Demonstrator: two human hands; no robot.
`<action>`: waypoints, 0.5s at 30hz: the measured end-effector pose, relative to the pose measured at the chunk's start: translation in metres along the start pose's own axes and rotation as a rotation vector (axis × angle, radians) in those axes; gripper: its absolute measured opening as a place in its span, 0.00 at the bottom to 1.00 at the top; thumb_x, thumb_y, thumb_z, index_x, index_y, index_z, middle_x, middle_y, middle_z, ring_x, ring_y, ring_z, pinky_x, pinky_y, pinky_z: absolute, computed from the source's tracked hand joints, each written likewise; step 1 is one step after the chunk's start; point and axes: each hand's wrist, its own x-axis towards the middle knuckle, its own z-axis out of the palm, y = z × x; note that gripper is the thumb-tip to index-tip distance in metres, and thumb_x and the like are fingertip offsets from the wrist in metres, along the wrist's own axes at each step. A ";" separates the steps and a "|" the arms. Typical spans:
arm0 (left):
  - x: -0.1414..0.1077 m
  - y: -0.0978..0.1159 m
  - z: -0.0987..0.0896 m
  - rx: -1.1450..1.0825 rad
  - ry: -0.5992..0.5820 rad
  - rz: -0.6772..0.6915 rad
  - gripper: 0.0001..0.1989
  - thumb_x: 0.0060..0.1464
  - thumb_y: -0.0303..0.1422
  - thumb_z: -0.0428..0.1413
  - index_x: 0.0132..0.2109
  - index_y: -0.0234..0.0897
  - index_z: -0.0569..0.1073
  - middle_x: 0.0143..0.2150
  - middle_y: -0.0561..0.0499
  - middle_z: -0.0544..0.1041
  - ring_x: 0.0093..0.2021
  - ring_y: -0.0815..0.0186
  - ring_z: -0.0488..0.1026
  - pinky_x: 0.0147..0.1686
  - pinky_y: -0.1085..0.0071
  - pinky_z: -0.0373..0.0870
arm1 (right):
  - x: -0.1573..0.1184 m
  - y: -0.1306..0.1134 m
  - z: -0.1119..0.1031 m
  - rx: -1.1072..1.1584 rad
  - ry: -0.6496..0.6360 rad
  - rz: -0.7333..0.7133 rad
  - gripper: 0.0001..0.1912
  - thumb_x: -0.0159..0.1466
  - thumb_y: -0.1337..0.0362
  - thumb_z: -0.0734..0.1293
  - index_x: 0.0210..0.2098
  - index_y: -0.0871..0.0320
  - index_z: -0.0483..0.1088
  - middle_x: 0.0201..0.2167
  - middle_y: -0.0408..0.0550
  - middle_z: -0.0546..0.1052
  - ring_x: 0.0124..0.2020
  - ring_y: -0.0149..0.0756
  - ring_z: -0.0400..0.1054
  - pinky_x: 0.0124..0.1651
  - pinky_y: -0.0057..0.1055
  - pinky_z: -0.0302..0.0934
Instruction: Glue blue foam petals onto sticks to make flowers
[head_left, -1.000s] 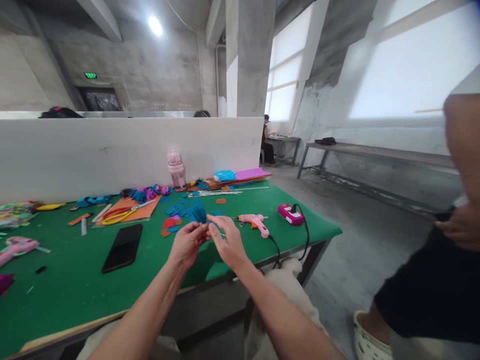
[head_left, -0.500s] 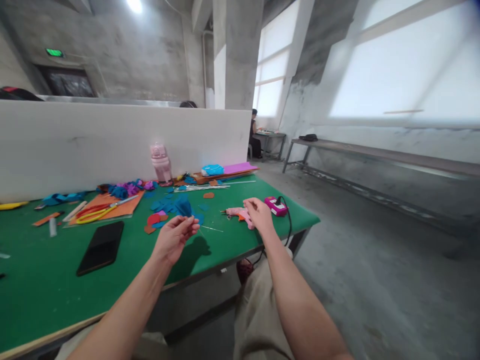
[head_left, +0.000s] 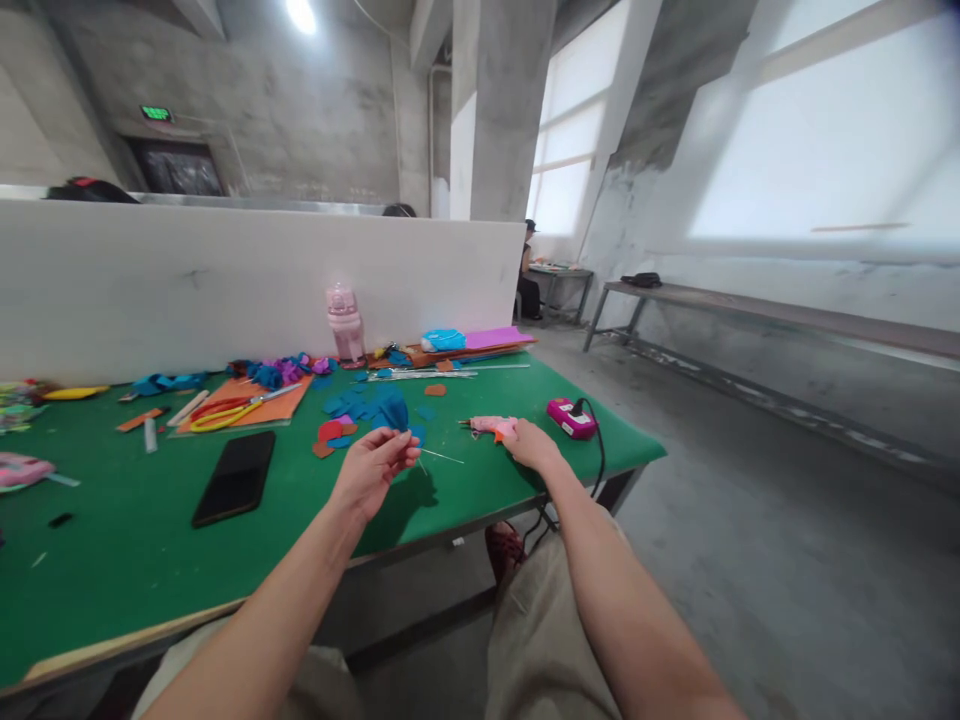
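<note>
Between thumb and fingertips, my left hand (head_left: pixel 375 468) pinches a blue crepe-paper flower piece (head_left: pixel 392 410) on thin wire, raised above the green table. A thin wire (head_left: pixel 442 456) sticks out to the right of those fingers. My right hand (head_left: pixel 534 446) is closed round the handle of a pink glue gun (head_left: pixel 491 425), which lies on the table with its nozzle pointing left. The hand covers most of the handle. Loose blue paper petals (head_left: pixel 352 402) and a red paper piece (head_left: pixel 329 430) lie behind my left hand.
A magenta power socket (head_left: pixel 571 418) with a black cable stands by the right edge. On the left lie a black phone (head_left: pixel 235 478) and scissors (head_left: pixel 229 414) on orange paper. A pink bottle (head_left: pixel 346 325) stands before the white partition (head_left: pixel 255 280). A person sits far back.
My right hand has come down from above the glue gun and closed on its handle. My left hand still holds the blue flower piece. The view has turned slightly left.
</note>
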 end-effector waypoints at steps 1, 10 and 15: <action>0.001 0.000 -0.001 -0.002 0.001 0.001 0.11 0.39 0.28 0.63 0.27 0.32 0.67 0.26 0.48 0.77 0.24 0.71 0.73 0.26 0.77 0.70 | -0.001 0.000 0.001 0.042 0.017 -0.010 0.05 0.54 0.65 0.64 0.30 0.56 0.71 0.25 0.46 0.76 0.32 0.37 0.70 0.33 0.25 0.58; 0.005 -0.004 -0.004 -0.038 0.004 0.032 0.12 0.38 0.29 0.64 0.26 0.33 0.66 0.26 0.49 0.77 0.24 0.72 0.73 0.26 0.77 0.69 | -0.033 -0.026 -0.006 0.751 0.081 -0.128 0.13 0.59 0.55 0.60 0.38 0.58 0.62 0.30 0.47 0.74 0.26 0.31 0.70 0.31 0.30 0.66; 0.007 -0.008 -0.006 -0.056 0.020 0.034 0.12 0.38 0.29 0.64 0.26 0.33 0.66 0.26 0.49 0.77 0.24 0.71 0.73 0.26 0.76 0.69 | -0.061 -0.055 -0.016 1.048 -0.179 -0.294 0.17 0.55 0.56 0.66 0.41 0.59 0.65 0.27 0.44 0.72 0.29 0.31 0.68 0.36 0.31 0.64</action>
